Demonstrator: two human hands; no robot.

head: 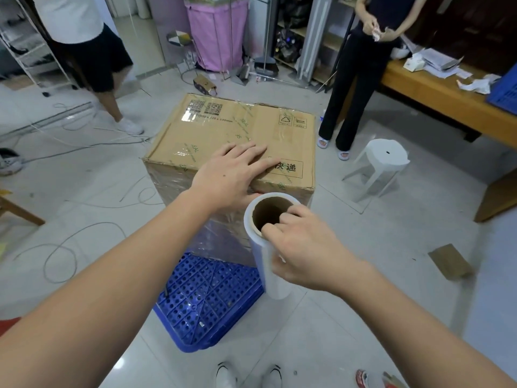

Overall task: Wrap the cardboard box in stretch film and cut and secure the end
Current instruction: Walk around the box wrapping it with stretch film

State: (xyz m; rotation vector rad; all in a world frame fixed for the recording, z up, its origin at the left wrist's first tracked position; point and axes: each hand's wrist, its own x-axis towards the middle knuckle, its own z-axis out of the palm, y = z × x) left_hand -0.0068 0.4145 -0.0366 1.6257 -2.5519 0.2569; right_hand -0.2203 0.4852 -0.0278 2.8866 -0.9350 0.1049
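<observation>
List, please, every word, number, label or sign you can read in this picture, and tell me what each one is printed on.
"SEAL", in green, repeated along the tape on the cardboard box.
"快递", in a printed frame by the left hand.
"120 x 230mm", under the QR codes; its first number is hidden by glare.
Recycling and handling symbols: captions too small to read.
Papers on the bench: unreadable.
</observation>
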